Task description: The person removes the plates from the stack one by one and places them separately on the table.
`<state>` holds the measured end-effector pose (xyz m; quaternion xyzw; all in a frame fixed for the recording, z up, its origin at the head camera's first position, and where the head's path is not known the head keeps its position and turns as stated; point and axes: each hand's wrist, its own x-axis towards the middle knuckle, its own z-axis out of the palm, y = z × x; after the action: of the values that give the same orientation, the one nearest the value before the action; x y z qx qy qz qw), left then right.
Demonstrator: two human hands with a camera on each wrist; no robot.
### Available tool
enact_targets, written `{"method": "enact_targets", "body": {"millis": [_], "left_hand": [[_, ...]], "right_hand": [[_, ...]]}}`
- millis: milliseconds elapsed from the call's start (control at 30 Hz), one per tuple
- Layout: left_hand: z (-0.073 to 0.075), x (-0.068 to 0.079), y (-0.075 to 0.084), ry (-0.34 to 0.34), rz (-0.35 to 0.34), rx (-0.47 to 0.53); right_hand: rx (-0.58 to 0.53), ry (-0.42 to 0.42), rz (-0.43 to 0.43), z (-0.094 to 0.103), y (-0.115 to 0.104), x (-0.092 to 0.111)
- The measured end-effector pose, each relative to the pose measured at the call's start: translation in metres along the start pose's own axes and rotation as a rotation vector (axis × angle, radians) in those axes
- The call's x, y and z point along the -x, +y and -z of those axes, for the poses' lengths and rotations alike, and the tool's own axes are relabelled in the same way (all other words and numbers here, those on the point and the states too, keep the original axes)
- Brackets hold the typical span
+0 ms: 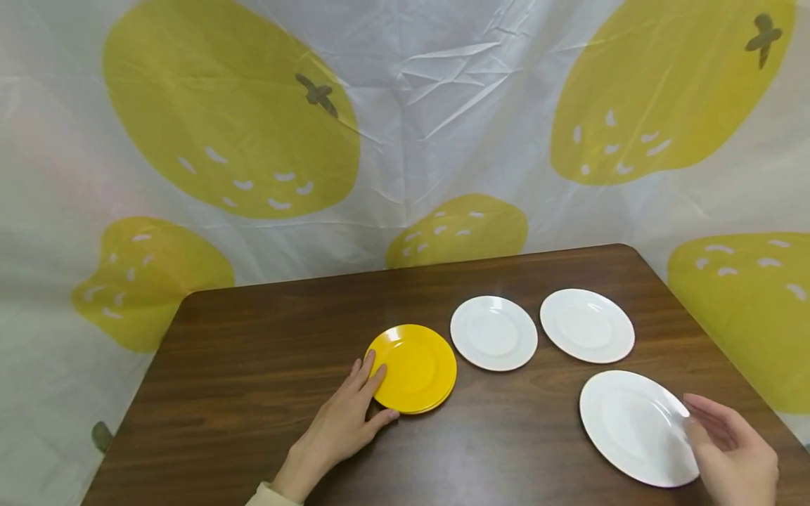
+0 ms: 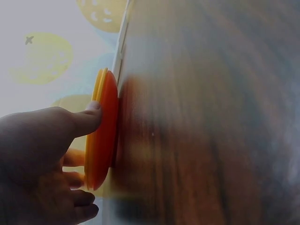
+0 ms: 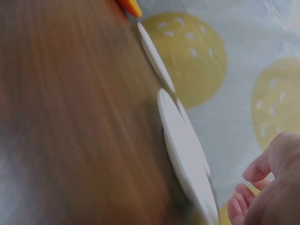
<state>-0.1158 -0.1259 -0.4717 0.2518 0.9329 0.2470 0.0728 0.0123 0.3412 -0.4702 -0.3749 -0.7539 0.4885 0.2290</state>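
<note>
My left hand (image 1: pixel 338 422) holds a small stack of yellow plates (image 1: pixel 414 369) by the left rim, thumb at the near edge and fingers along the far left. In the left wrist view the thumb lies on the side of the stacked plates (image 2: pixel 102 136), with fingertips around behind them. My right hand (image 1: pixel 734 450) hovers at the right rim of the nearest white plate (image 1: pixel 635 429), its fingers loosely bent. The right wrist view has a gap between that hand (image 3: pixel 276 183) and the white plate (image 3: pixel 185 150).
Two more white plates lie behind, one at the middle (image 1: pixel 493 333) and one to the right (image 1: pixel 587 325). All rest on a brown wooden table (image 1: pixel 253 379). A lemon-print cloth (image 1: pixel 392 140) hangs along the table's back and sides.
</note>
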Motion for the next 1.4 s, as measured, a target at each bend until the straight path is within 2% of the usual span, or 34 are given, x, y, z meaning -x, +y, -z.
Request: {"method": "enact_targets", "body": {"millis": [300,467,800,1133,1400], "left_hand": [[-0.001,0.001,0.001,-0.003,0.014,-0.009],[0.0,0.0,0.002,-0.002,0.02,-0.01],[0.001,0.0,0.002,0.013,0.013,-0.003],[-0.001,0.001,0.0,0.002,0.019,0.0],[-0.001,0.001,0.001,0.019,0.0,0.007]], "right_hand": [[-0.006,-0.112,0.245,-0.032,-0.028,0.008],[-0.009,-0.182,0.343,-0.05,-0.04,0.013],[0.024,-0.3,0.451,-0.08,-0.058,0.022],[-0.001,-0.398,0.56,-0.115,-0.072,0.041],[-0.008,-0.499,0.57,-0.145,-0.081,0.059]]}}
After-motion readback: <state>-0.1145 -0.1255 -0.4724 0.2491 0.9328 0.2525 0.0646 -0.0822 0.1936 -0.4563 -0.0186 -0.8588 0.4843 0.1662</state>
